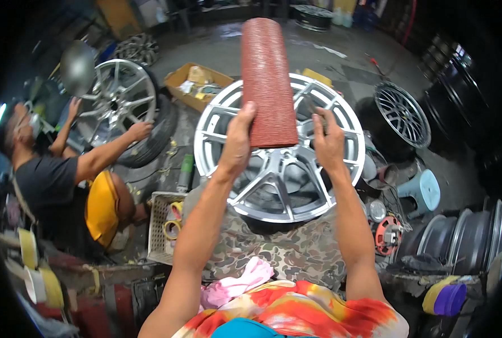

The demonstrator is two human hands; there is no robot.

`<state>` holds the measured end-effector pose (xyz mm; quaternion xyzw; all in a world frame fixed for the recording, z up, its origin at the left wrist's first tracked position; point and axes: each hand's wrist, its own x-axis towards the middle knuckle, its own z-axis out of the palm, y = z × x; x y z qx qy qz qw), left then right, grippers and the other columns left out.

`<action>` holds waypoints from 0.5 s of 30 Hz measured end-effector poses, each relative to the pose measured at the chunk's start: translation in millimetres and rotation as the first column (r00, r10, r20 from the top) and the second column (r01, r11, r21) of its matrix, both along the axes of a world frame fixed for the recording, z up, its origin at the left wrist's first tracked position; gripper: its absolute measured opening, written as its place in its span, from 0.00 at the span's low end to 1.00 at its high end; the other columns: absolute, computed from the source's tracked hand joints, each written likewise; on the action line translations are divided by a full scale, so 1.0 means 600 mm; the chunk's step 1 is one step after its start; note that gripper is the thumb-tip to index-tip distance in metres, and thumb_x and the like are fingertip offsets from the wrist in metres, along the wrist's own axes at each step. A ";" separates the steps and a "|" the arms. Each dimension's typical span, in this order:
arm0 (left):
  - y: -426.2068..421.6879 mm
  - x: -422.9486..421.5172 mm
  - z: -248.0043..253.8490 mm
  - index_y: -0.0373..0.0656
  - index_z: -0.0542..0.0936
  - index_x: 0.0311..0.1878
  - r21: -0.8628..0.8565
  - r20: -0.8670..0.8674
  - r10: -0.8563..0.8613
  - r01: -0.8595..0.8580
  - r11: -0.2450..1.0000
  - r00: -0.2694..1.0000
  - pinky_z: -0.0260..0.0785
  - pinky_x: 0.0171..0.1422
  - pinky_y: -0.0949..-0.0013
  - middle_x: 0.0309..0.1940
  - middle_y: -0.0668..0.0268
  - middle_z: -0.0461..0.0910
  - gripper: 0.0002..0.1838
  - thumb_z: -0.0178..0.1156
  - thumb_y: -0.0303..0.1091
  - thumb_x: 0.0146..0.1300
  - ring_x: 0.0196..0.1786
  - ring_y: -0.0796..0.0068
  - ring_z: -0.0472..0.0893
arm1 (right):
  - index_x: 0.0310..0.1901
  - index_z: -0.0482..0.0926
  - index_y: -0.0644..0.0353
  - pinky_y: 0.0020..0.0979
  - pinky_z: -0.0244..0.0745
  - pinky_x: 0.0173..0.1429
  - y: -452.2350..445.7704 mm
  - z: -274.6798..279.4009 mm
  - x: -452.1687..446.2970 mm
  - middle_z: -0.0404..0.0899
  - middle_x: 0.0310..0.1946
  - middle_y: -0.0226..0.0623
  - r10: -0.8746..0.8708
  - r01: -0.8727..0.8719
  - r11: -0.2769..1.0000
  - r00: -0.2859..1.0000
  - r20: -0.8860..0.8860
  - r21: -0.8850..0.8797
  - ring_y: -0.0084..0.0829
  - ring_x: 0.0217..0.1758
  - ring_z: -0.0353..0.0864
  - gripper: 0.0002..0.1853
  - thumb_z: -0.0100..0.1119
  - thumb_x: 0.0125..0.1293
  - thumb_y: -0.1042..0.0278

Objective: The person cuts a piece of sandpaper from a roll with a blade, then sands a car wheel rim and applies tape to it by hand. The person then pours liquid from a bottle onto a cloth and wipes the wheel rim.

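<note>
A long brick-red roll with fine cross lines, sandpaper by its look (269,84), stands tilted away above a silver alloy wheel (279,191). My left hand (240,135) grips its lower left side, thumb on the front. To the right of the roll, my right hand (328,135) is apart from it, fingers pinched around a thin dark piece, too unclear to name. Under both hands lies the spoked wheel, face up, above my camouflage-covered lap (284,248). A pink cloth (242,281) rests against my shirt.
At left a co-worker (48,174) handles another silver wheel (115,96). A cardboard box (191,90) sits behind my wheel, a plastic basket (160,236) at its left. On the right are a black wheel (403,112), a light blue stool (425,191) and several stacked rims (465,242).
</note>
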<state>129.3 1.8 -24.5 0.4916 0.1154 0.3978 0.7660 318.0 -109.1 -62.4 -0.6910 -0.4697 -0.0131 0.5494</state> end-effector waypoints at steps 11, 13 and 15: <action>0.014 0.012 -0.041 0.33 0.70 0.74 0.006 0.033 -0.015 0.015 1.000 0.999 0.69 0.71 0.69 0.61 0.62 0.80 0.29 0.52 0.49 0.84 0.61 0.76 0.79 | 0.58 0.81 0.63 0.37 0.72 0.36 0.007 -0.015 0.016 0.83 0.29 0.40 -0.041 0.032 0.996 0.993 0.109 0.081 0.28 0.28 0.78 0.13 0.53 0.83 0.65; 0.012 0.011 -0.034 0.32 0.71 0.72 0.039 0.044 0.018 -0.020 0.999 0.999 0.70 0.70 0.69 0.60 0.62 0.80 0.29 0.54 0.49 0.83 0.60 0.76 0.80 | 0.58 0.80 0.65 0.34 0.74 0.41 0.002 -0.007 0.008 0.85 0.36 0.43 -0.056 0.054 0.998 0.994 0.099 0.027 0.27 0.32 0.80 0.13 0.53 0.83 0.66; 0.013 0.009 -0.036 0.32 0.71 0.72 0.074 0.035 0.015 -0.017 0.997 0.999 0.70 0.69 0.69 0.59 0.62 0.81 0.29 0.54 0.49 0.83 0.60 0.77 0.79 | 0.58 0.80 0.66 0.35 0.75 0.44 0.001 -0.011 0.007 0.86 0.39 0.45 -0.037 0.036 0.999 0.997 0.075 0.009 0.28 0.36 0.80 0.13 0.53 0.83 0.67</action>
